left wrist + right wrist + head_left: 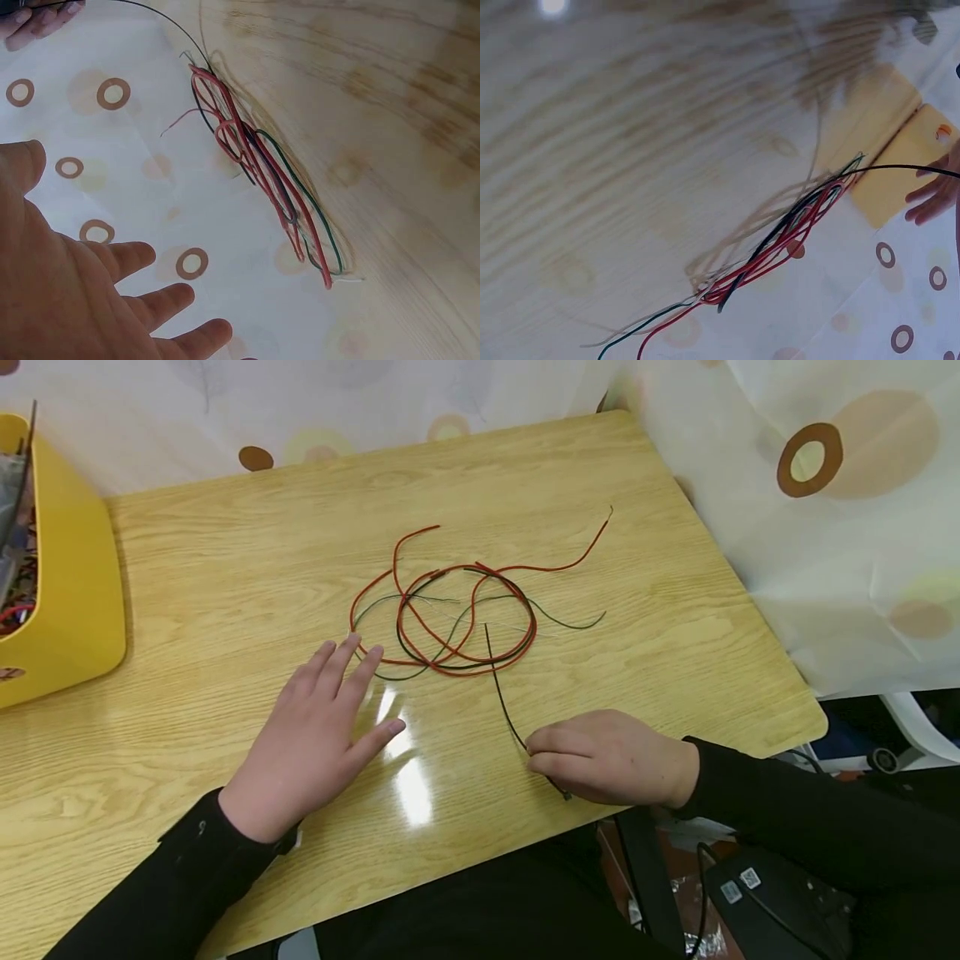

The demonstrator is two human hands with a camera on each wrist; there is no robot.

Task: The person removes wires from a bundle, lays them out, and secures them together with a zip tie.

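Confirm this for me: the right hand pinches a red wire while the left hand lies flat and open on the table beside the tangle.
Not quite. The wire pinched by the right hand is the black wire, not a red one, as the head view shows. The left hand does lie flat and open on the table beside the tangle.

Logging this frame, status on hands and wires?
Left hand flat, open, fingertips at the tangle. Right hand pinching the black wire. Wire runs into the red and green loops; nothing else in the way.
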